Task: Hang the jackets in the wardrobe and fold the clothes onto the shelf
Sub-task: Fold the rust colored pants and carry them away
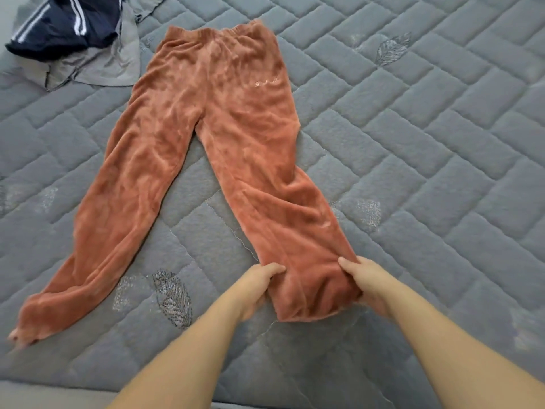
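A pair of rust-orange fleece trousers (224, 119) lies spread flat on a grey quilted mattress (427, 143), front side up. The fabric is plush and velvety, catching the light in paler streaks, with a gathered elastic waistband (212, 32) and a small pale embroidered script (267, 81) on one hip, too blurred to read. The waistband sits at the far end and the two legs run toward the person, so the long axis goes from far to near, with the legs splayed apart in an inverted V. One leg angles out to the near left, its cuff (26, 326) ending close to the mattress edge; the other leg comes down almost straight to the hands.

The left hand (259, 286) pinches the left edge of that nearer leg just above its hem, fingers curled onto the cloth. The right hand (362, 283) grips the opposite edge, thumb on top and the fingers apparently tucked beneath, though they are hidden by the fabric. The hem bunches slightly between the two hands.

At the far left corner a dark navy garment with white stripes (65, 25) lies crumpled on top of a grey garment (109, 66), just beside the trousers' waistband.
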